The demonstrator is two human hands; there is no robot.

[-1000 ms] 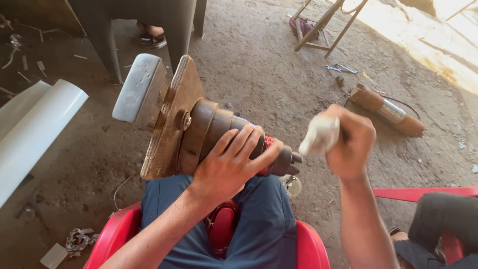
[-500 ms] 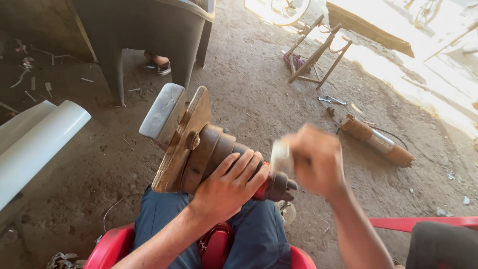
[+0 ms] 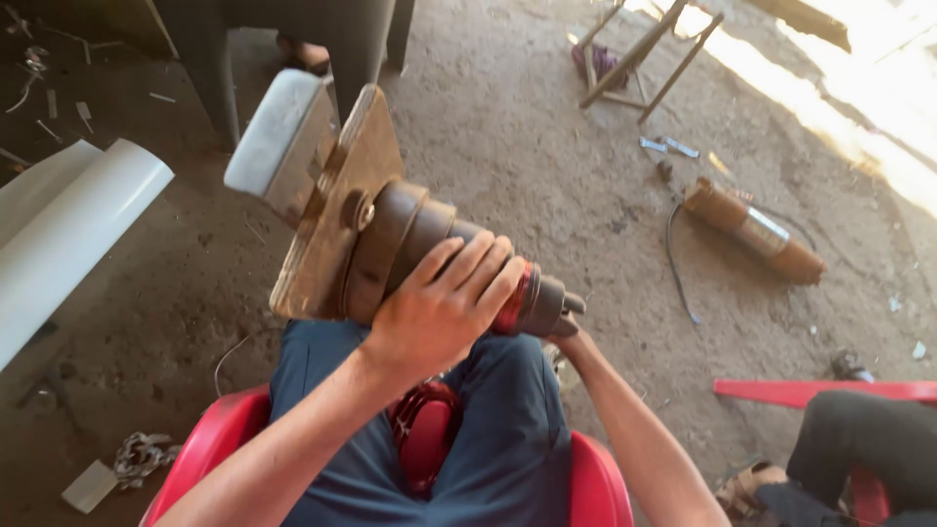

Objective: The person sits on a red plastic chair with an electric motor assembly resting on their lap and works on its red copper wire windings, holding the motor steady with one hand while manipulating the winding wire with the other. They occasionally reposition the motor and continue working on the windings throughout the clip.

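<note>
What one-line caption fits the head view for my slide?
Seated on a red chair, the left hand grips a rusty cylindrical assembly on the lap while the right hand is mostly hidden beneath its tip.

1. Hard sunlight pours in from one to two o'clock, blowing the dirt floor (image 3: pixel 878 107) there out to white glare.
2. From seven to eleven o'clock the floor lies in dull, even shade.
3. Centre focus is fairly sharp; the left hand (image 3: pixel 444 307) shows slight softness.
4. Edges bend with wide-angle distortion.
</note>
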